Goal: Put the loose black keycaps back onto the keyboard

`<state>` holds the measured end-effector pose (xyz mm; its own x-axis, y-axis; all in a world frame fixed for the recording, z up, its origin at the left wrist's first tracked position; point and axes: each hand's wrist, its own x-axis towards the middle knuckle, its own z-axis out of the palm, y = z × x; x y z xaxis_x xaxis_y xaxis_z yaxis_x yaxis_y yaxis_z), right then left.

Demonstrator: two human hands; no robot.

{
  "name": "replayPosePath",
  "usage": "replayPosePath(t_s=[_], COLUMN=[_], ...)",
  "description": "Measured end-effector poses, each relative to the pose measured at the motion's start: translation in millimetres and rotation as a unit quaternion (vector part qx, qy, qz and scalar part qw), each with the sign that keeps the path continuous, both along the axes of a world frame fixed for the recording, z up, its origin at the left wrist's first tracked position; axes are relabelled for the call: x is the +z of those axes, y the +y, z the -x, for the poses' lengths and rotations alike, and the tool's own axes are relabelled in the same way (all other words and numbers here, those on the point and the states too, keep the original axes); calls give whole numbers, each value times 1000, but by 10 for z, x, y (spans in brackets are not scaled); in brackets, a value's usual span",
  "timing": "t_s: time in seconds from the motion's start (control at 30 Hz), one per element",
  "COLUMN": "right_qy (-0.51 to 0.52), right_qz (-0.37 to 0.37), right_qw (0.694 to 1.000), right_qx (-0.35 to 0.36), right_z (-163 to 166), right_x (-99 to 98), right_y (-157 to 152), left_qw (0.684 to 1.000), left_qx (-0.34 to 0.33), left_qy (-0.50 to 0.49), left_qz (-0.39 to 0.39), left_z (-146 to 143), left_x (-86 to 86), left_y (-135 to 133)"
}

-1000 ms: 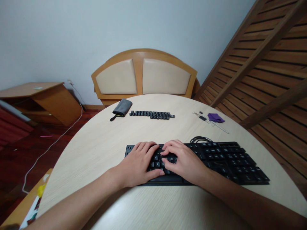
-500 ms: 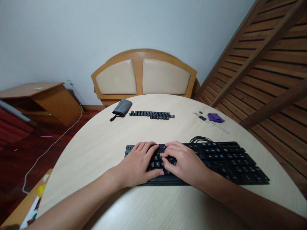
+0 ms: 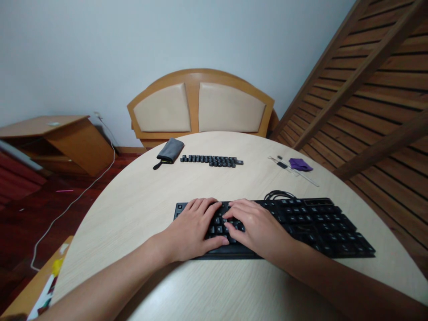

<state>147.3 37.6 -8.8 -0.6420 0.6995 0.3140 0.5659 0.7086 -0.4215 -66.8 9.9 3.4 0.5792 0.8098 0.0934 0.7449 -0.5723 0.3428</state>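
Observation:
A black keyboard (image 3: 301, 223) lies across the near part of the round table. My left hand (image 3: 192, 227) rests flat over its left end, fingers spread forward and thumb along the lower keys. Beside it, my right hand (image 3: 257, 223) is bent over the middle keys. Its thumb and index finger curl toward each other around a keycap, which the fingers partly hide. Farther back, loose black keycaps (image 3: 212, 160) stand in rows on the table.
A grey folded pouch (image 3: 171, 150) lies at the back left. A purple cloth (image 3: 301, 164) and thin white sticks (image 3: 306, 178) lie at the back right. The coiled cable (image 3: 279, 194) sits behind the keyboard. A slatted wooden screen (image 3: 368, 89) rises on the right.
My right hand's thumb and index finger have shifted slightly left. My left hand stays on the keyboard, and the loose keycaps have not moved.

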Motion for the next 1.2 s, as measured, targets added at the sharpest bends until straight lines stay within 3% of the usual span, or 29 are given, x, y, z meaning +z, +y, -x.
replayPosePath(t_s=[0.37,0.6,0.9,1.07,1.2], right_qy=[2,-21,-74,-142,-139], right_qz=[1,4,26,82,74], right_qw=[1000,999,994,982,983], right_qx=[13,-25,76,98,98], right_z=[7,50,-280,-347,-250], right_x=[20,16,243,169,98], right_y=[-10,-52,157,161,140], left_qw=[1000,1000,1000,999,999], left_qx=[-3,2,-5,-2,13], left_qy=[-7,-4,-9,-1,3], left_qz=[-11,-6,13,44,42], left_z=[10,17,41,164,223], left_x=[-29,-34,14,61,115], left_y=[10,15,46,75,120])
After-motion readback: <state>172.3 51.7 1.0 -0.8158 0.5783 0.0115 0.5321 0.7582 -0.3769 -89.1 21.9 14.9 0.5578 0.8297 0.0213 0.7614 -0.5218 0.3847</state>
